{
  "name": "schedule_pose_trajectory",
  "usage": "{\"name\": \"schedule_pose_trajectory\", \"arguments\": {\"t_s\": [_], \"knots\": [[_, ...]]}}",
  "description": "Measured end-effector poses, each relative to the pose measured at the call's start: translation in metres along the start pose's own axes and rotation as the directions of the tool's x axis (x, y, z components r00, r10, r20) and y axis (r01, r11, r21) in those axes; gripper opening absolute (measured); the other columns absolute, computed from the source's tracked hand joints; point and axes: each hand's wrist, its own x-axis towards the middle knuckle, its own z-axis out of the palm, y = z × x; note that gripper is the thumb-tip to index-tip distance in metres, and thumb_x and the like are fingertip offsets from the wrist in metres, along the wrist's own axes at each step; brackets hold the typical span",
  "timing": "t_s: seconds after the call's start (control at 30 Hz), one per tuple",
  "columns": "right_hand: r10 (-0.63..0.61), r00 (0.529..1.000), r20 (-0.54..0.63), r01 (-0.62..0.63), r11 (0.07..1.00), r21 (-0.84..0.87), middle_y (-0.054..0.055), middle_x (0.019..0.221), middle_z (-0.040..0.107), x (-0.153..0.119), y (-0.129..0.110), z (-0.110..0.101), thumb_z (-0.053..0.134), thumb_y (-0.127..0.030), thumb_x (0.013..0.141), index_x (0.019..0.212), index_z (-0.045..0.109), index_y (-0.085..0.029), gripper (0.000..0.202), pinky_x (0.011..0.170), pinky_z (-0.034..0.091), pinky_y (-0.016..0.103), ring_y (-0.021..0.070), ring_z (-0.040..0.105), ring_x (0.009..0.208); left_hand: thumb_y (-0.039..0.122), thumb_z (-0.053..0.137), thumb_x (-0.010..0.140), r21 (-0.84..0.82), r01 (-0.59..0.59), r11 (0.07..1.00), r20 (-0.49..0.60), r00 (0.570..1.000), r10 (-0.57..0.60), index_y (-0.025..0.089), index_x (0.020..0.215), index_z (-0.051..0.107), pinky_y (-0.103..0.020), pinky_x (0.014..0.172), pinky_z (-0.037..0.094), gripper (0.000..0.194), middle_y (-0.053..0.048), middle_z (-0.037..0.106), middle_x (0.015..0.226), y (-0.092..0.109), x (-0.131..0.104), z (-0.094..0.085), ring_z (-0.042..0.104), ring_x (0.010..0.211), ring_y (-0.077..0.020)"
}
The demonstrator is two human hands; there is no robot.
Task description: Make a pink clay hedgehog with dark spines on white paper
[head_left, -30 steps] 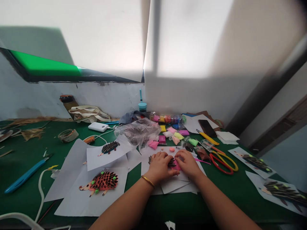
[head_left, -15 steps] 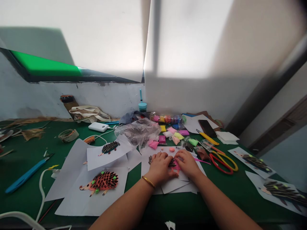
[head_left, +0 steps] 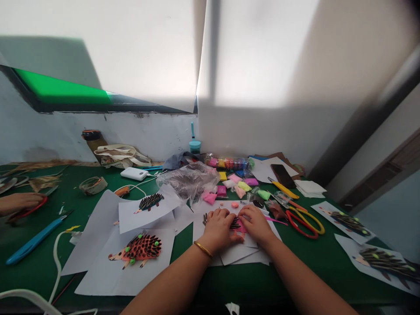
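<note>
My left hand (head_left: 219, 225) lies over a hedgehog picture made of pink clay (head_left: 242, 226) and dark seed-like spines (head_left: 235, 224) on white paper (head_left: 241, 253). Its fingers are stretched out and rest on the sheet, hiding much of the figure. From the other side, my right hand (head_left: 257, 222) bends its fingertips together at the edge of the pink clay; whatever lies between them is hidden. Just beyond the hands sit small balls of orange-pink clay (head_left: 235, 204). A pink stick-like tool (head_left: 276, 220) lies beside my right hand.
Several clay packets (head_left: 244, 186) lie behind the hands. Red and yellow scissors (head_left: 303, 222) and a phone (head_left: 282, 175) are to the right. Finished hedgehog pictures (head_left: 144, 248) lie left and right. At far left, another person's hand (head_left: 24, 202) holds red-handled scissors (head_left: 34, 209).
Another person's hand with red-handled scissors has come in from the left edge. My own hands stay in nearly the same place on the picture.
</note>
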Motion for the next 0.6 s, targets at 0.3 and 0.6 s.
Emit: {"name": "schedule_pose_trajectory", "arguments": {"t_s": [0.3,0.6], "knots": [[0.008,1.000,-0.001,-0.008,1.000,0.002,0.005,0.094,0.065,0.0002,0.0026,0.0021,0.056,-0.024,0.083,0.080,0.069,-0.023,0.013,0.089,0.043,0.039,0.0234,0.057,0.095,0.068,0.074,0.059,0.000,0.008,1.000,-0.009,1.000,-0.008,0.030,0.118,0.055,-0.045,0.092,0.035,0.073,-0.005,0.054,0.116,0.0009,-0.0001,-0.0001,0.047,0.109,-0.0303],[0.005,1.000,0.003,-0.005,1.000,0.006,0.006,0.095,0.064,0.0000,0.0000,0.0008,0.054,-0.025,0.085,0.082,0.067,-0.022,0.014,0.089,0.043,0.040,0.0234,0.057,0.096,0.069,0.074,0.058,-0.018,0.008,1.000,-0.017,1.000,-0.009,0.029,0.124,0.053,-0.046,0.094,0.036,0.080,-0.006,0.056,0.118,-0.0007,-0.0001,0.0033,0.049,0.110,-0.0313]]}}
